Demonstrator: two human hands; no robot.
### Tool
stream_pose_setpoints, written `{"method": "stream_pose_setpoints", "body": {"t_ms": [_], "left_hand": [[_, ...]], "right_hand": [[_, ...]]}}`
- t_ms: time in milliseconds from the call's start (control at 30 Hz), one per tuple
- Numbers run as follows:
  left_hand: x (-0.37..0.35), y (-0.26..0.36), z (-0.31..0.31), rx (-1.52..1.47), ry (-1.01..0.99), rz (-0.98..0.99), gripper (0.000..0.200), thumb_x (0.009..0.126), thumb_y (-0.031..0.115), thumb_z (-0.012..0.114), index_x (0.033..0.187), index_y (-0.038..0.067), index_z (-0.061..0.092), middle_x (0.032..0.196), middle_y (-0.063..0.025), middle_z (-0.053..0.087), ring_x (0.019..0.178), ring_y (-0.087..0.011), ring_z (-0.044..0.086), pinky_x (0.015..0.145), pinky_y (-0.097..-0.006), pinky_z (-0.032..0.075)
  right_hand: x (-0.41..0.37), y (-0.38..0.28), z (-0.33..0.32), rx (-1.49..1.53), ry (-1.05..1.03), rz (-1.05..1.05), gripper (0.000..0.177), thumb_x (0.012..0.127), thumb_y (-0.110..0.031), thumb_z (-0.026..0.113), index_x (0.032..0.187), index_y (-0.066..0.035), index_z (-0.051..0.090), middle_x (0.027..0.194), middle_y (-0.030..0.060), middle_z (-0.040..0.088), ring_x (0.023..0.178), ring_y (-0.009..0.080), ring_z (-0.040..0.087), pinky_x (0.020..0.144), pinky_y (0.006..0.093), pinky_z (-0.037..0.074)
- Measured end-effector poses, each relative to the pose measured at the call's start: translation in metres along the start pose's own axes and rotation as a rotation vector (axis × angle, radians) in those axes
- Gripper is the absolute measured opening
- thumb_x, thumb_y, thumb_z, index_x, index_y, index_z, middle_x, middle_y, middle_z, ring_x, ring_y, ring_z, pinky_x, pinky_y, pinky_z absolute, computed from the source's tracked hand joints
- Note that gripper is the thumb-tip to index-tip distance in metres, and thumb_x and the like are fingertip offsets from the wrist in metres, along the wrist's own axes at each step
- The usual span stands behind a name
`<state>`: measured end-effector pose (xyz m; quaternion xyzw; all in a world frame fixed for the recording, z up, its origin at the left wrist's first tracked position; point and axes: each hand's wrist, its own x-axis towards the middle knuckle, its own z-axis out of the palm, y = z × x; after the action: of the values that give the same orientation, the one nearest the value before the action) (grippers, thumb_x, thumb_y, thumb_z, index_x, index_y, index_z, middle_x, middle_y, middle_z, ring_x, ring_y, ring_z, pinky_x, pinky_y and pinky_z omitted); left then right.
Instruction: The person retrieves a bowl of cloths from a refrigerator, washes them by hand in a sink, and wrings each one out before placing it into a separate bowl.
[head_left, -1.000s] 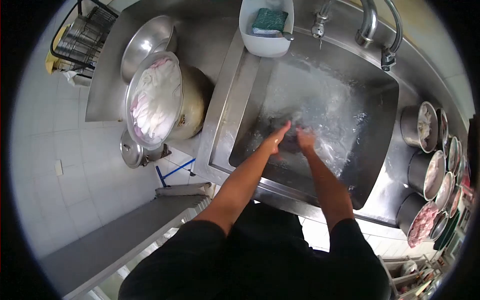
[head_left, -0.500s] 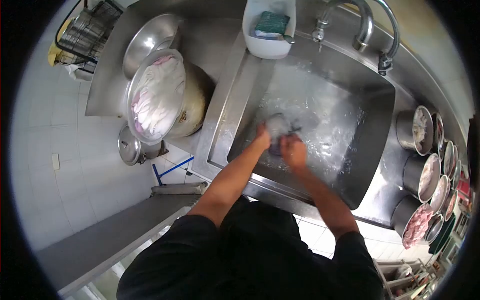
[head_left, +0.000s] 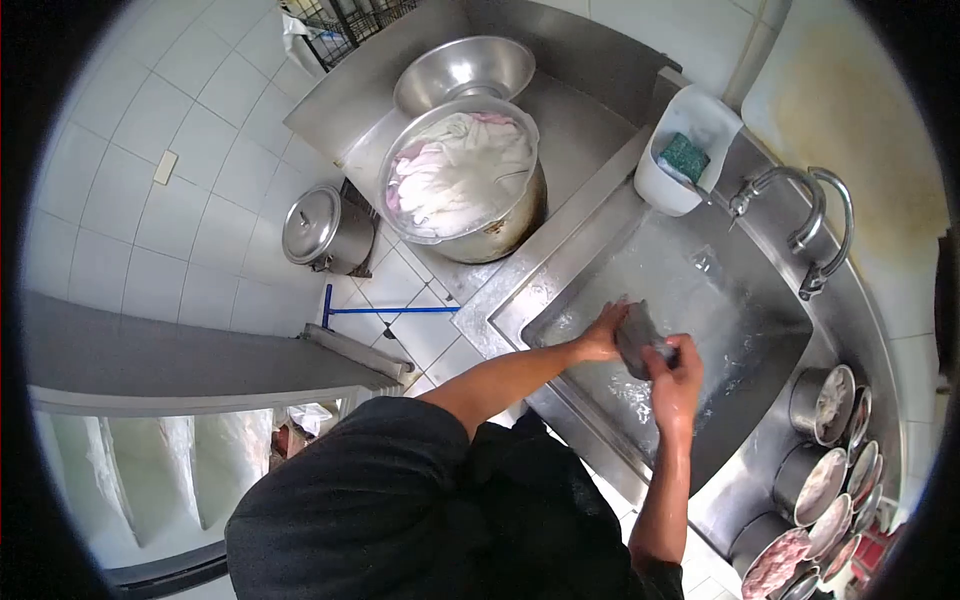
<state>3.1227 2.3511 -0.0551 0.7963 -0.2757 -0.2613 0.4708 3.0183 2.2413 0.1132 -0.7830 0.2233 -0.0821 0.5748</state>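
Note:
Over the sink (head_left: 745,365), which has water in its basin, both of my hands are on a dark grey, wet-looking object (head_left: 640,342); I cannot tell whether it is cloth or a small container. My left hand (head_left: 605,332) grips its left side, fingers along the upper edge. From the right, my right hand (head_left: 677,375) pinches the object's lower right end with bent fingers. Part of the object is covered by the right fingers.
A white caddy (head_left: 672,195) with a green scouring pad (head_left: 684,157) sits by the tap (head_left: 815,215). Left of the sink, a large pot (head_left: 525,215) bears a basin of white cloths (head_left: 465,175). Metal containers of food (head_left: 810,485) line the right counter.
My view has swung leftward, so the sink appears farther right. My hands have lifted the grey object from low in the water to a higher position, and it shows more clearly.

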Motion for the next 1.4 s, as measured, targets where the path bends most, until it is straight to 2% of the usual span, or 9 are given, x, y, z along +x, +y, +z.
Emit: {"method": "stream_pose_setpoints", "body": {"t_ms": [133, 300, 333, 400, 467, 667, 933, 1033, 1400], "left_hand": [[0.015, 0.042, -0.013, -0.401, 0.193, -0.249, 0.039, 0.076, 0.015, 0.069, 0.111, -0.001, 0.061, 0.108, -0.0199, 0.064, 0.104, -0.0251, 0.060, 0.090, -0.0329, 0.045], [0.002, 0.137, -0.037, 0.047, -0.029, 0.038, 0.026, 0.066, 0.009, 0.069, 0.089, -0.003, 0.064, 0.093, -0.0145, 0.067, 0.085, -0.0216, 0.063, 0.076, -0.0320, 0.049], [-0.007, 0.148, -0.031, 0.105, -0.070, 0.094, 0.024, 0.065, 0.008, 0.068, 0.086, -0.003, 0.063, 0.092, -0.0138, 0.066, 0.086, -0.0214, 0.063, 0.077, -0.0318, 0.049], [-0.017, 0.139, -0.016, 0.085, 0.039, 0.428, 0.027, 0.065, 0.007, 0.066, 0.089, -0.003, 0.060, 0.092, -0.0117, 0.064, 0.086, -0.0213, 0.061, 0.079, -0.0315, 0.048], [-0.033, 0.126, -0.008, -0.067, 0.074, 0.439, 0.031, 0.065, 0.005, 0.065, 0.094, -0.003, 0.058, 0.094, -0.0101, 0.062, 0.088, -0.0217, 0.060, 0.081, -0.0318, 0.047], [-0.024, 0.118, -0.017, -1.321, 0.218, -0.341, 0.028, 0.088, 0.022, 0.046, 0.107, 0.005, 0.059, 0.101, -0.0069, 0.063, 0.095, -0.0224, 0.062, 0.086, -0.0377, 0.049], [0.038, 0.116, -0.042, -1.316, -0.420, -0.751, 0.037, 0.090, 0.033, 0.039, 0.095, 0.005, 0.062, 0.090, -0.0107, 0.065, 0.080, -0.0254, 0.064, 0.076, -0.0429, 0.053], [0.064, 0.084, -0.026, -1.361, -0.873, -0.651, 0.035, 0.090, 0.033, 0.040, 0.088, 0.006, 0.062, 0.086, -0.0104, 0.065, 0.079, -0.0236, 0.064, 0.078, -0.0418, 0.051], [0.061, 0.019, 0.052, -0.339, -0.456, -0.674, 0.021, 0.084, 0.022, 0.055, 0.091, 0.005, 0.065, 0.087, -0.0072, 0.065, 0.086, -0.0195, 0.062, 0.078, -0.0339, 0.049]], "right_hand": [[-0.011, 0.020, -0.038, 0.372, 0.377, 0.129, 0.012, 0.083, -0.013, 0.064, 0.091, -0.008, 0.057, 0.071, -0.0044, 0.050, 0.061, 0.0062, 0.045, 0.056, 0.0241, 0.035], [0.005, 0.127, -0.025, 0.877, 0.227, 0.933, 0.079, 0.079, -0.064, 0.055, 0.134, -0.008, 0.044, 0.137, 0.0138, 0.043, 0.128, 0.0263, 0.035, 0.094, 0.0602, 0.031], [0.008, 0.101, -0.004, 1.042, 0.287, 1.091, 0.068, 0.084, -0.059, 0.053, 0.129, -0.009, 0.049, 0.132, 0.0131, 0.049, 0.123, 0.0279, 0.043, 0.099, 0.0549, 0.034], [0.017, 0.147, 0.042, 1.971, -0.425, 0.327, 0.055, 0.090, -0.052, 0.048, 0.122, -0.009, 0.053, 0.127, 0.0138, 0.054, 0.115, 0.0285, 0.052, 0.099, 0.0458, 0.041], [0.030, 0.183, 0.067, 1.972, -0.434, -0.065, 0.046, 0.092, -0.046, 0.046, 0.118, -0.009, 0.055, 0.121, 0.0129, 0.058, 0.108, 0.0279, 0.057, 0.096, 0.0409, 0.045], [0.032, 0.099, 0.043, 1.576, 0.252, 0.339, 0.035, 0.093, -0.029, 0.046, 0.111, -0.001, 0.056, 0.099, 0.0111, 0.065, 0.090, 0.0266, 0.064, 0.082, 0.0421, 0.052], [0.047, 0.058, 0.013, 0.036, 0.511, -0.268, 0.009, 0.068, -0.007, 0.067, 0.071, -0.002, 0.060, 0.073, 0.0142, 0.063, 0.066, 0.0271, 0.062, 0.062, 0.0410, 0.049], [0.038, 0.047, 0.008, -0.290, 0.440, -0.531, 0.013, 0.060, -0.008, 0.068, 0.060, -0.002, 0.057, 0.067, 0.0150, 0.060, 0.061, 0.0309, 0.059, 0.061, 0.0396, 0.048], [-0.021, 0.068, 0.021, -0.684, -0.547, -0.742, 0.013, 0.051, -0.011, 0.069, 0.053, -0.007, 0.056, 0.060, 0.0107, 0.058, 0.058, 0.0302, 0.059, 0.059, 0.0389, 0.049]]}}
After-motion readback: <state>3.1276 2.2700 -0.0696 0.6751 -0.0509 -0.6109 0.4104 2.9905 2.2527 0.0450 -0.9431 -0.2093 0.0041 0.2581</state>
